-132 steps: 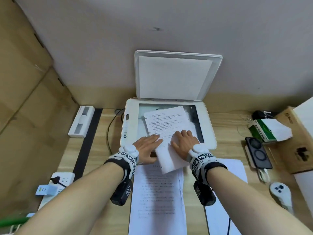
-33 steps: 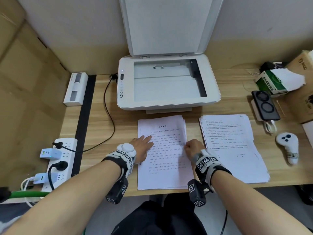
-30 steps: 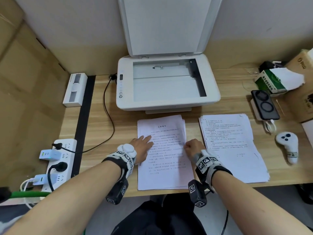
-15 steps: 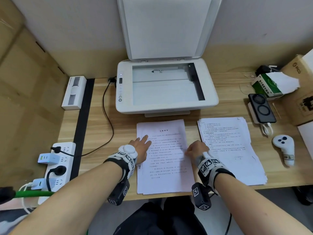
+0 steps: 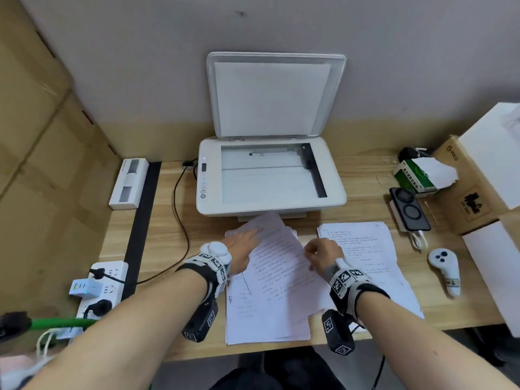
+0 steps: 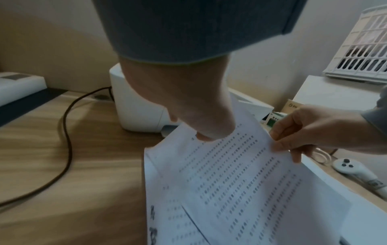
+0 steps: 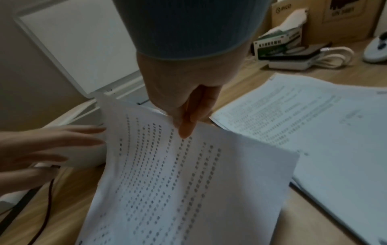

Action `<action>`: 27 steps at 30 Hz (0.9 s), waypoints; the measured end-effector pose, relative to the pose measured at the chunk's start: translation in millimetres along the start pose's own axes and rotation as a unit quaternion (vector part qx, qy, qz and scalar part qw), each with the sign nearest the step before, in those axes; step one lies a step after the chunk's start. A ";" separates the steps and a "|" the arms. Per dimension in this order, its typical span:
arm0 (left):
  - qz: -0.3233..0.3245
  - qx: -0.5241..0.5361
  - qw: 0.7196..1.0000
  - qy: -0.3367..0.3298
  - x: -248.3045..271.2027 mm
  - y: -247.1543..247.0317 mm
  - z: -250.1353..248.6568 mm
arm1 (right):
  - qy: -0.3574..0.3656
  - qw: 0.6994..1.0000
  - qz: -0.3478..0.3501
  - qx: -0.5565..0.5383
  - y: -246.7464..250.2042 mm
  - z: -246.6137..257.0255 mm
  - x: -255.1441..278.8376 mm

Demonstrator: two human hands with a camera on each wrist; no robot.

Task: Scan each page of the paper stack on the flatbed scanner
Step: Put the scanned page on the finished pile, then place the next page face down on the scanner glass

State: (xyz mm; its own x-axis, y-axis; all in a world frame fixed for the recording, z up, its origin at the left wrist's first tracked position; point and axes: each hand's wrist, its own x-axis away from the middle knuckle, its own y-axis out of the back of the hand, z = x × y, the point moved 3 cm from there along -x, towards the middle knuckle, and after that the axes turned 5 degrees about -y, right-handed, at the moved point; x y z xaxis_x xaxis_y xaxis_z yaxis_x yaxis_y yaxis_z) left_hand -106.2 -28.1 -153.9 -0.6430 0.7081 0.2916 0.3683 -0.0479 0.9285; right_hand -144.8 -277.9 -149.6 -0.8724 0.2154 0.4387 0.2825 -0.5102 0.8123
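Printed top sheet [image 5: 281,266], tilted, right edge pinched above paper stack [image 5: 261,322].

Soft, even room light fills the head view, bright enough to read edges but not the print. The scanner glass [image 5: 267,175] shows a pale sheen, no hard glare. Straight lines bow outward toward 3 and 9 o'clock, and the forearms stretch at 5 and 7. Both wrist views are much dimmer and greyish, with grain. There the lifted page [image 7: 178,174] has smeared text, and the left hand [image 7: 41,145] is blurred at 9 o'clock.
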 end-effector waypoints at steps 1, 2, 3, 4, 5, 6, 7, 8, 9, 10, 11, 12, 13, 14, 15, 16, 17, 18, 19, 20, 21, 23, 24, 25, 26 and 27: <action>-0.022 -0.003 1.000 -0.017 -2.8 11.3 -1.9 | 0.010 1.000 -0.007 -0.003 9.1 6.0 -2.5; -0.038 -0.010 0.999 -0.032 -3.6 19.1 -3.7 | 0.016 1.000 -0.011 -0.004 15.9 11.8 -4.0; -0.055 -0.015 0.997 -0.058 -4.2 26.9 -5.8 | 0.024 1.000 -0.018 -0.002 22.8 17.7 -7.8; -0.073 -0.019 0.993 -0.090 -3.6 32.9 -8.4 | 0.035 0.999 -0.023 -0.001 28.9 25.1 -9.4; -0.085 -0.021 0.990 -0.114 -3.6 37.1 -9.5 | 0.053 0.998 -0.028 -0.001 34.6 33.0 -13.1; -0.092 -0.030 0.987 -0.130 -4.6 41.3 -8.5 | 0.071 0.997 -0.039 -0.004 42.1 42.7 -16.8; -0.103 -0.037 0.985 -0.135 -5.7 45.1 -6.8 | 0.090 0.995 -0.048 -0.017 48.9 52.6 -20.1; -0.103 -0.039 0.986 -0.127 -7.4 50.2 -5.1 | 0.104 0.993 -0.056 -0.030 57.3 62.9 -23.0; -0.101 -0.045 0.988 -0.112 -9.7 56.2 -4.0 | 0.116 0.991 -0.064 -0.036 64.5 70.8 -28.9; -0.092 -0.054 0.990 -0.092 -11.8 60.2 -1.6 | 0.122 0.990 -0.066 -0.031 71.5 78.7 -32.8; -0.072 -0.066 0.993 -0.068 -13.8 61.4 1.9 | 0.132 0.989 -0.066 -0.028 76.0 84.8 -37.9; -0.046 -0.074 0.995 -0.043 -14.7 60.8 7.0 | 0.137 0.988 -0.061 -0.024 78.9 89.5 -41.6; -0.017 -0.074 0.997 -0.015 -16.0 59.2 13.0 | 0.143 0.988 -0.055 -0.022 79.4 92.7 -46.7; 0.005 -0.067 0.998 0.010 -17.5 57.0 18.6 | 0.145 0.988 -0.045 -0.018 79.0 95.4 -50.9; 0.015 -0.059 0.998 0.030 -17.6 53.4 23.5 | 0.153 0.987 -0.043 -0.016 76.9 97.1 -53.4; 0.017 -0.047 0.998 0.046 -17.9 51.0 27.1 | 0.158 0.986 -0.044 -0.016 75.0 97.5 -55.7; 0.014 -0.029 0.998 0.062 -19.6 49.5 30.0 | 0.161 0.986 -0.045 -0.015 72.1 94.7 -62.1; 0.009 -0.014 0.997 0.077 -22.0 48.3 33.7 | 0.155 0.987 -0.039 0.000 70.6 91.2 -67.9; 0.004 0.000 0.996 0.090 -25.0 48.3 36.8 | 0.146 0.989 -0.028 0.019 67.6 84.1 -77.3; 0.002 0.017 0.994 0.104 -29.3 48.7 41.1 | 0.135 0.990 -0.010 0.048 64.7 78.5 -88.0; 0.001 0.031 0.993 0.117 -32.4 49.7 44.3 | 0.131 0.989 0.000 0.068 61.4 73.1 -97.5; -0.008 0.036 0.991 0.131 -34.4 52.0 46.4 | 0.131 0.987 -0.027 0.085 58.6 62.6 -104.9; -0.011 0.038 0.989 0.140 -36.8 53.2 48.7 | 0.133 0.985 -0.040 0.100 55.6 60.2 -110.0; -0.016 0.038 0.988 0.147 -39.5 54.4 51.0 | 0.142 0.982 -0.049 0.117 50.2 58.3 -117.0; -0.022 0.036 0.987 0.153 -42.2 56.0 53.1 | 0.151 0.978 -0.058 0.129 44.8 58.4 -123.6; -0.027 0.036 0.986 0.158 -45.2 57.3 55.7 | 0.159 0.976 -0.068 0.135 40.6 59.8 -131.1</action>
State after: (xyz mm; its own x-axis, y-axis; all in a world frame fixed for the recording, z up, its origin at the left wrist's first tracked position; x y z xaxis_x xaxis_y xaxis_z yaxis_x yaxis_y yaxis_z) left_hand -18.5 -23.7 -126.7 -0.8353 0.4536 0.3107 0.3685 0.0422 0.9287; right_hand 4.9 -277.2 -151.2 -0.9767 -0.0255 0.2131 0.2126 -0.2481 0.9451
